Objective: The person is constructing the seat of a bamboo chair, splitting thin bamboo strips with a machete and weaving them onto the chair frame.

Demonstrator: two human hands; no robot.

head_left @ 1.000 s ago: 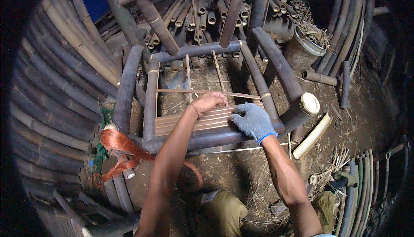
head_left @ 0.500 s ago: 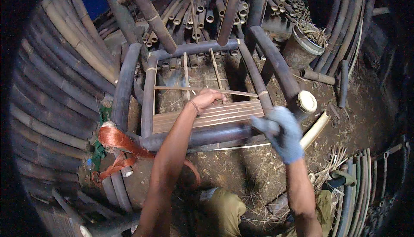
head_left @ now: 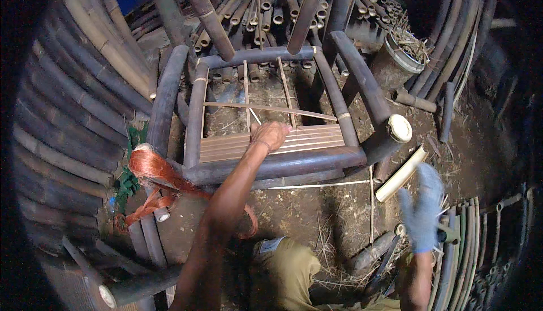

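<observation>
Bamboo slats (head_left: 318,138) beneath left hand (head_left: 270,136)

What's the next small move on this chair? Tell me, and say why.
Probably ease the upper strip toward the row of strips with the left hand: that hand lies on the row, and the gap above it widens leftward. The gloved right hand is away from the chair.

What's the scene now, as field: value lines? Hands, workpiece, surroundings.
Workpiece: dark round-bamboo chair frame, flat brown bamboo slats across near part of seat
Beyond slats: narrow brown bamboo strip running sideways
Left hand: bare, on slats
Right hand: in blue-grey fabric glove, blurred, away from frame
Nearby: orange stringy fibre bundle left, round grey bucket right
</observation>
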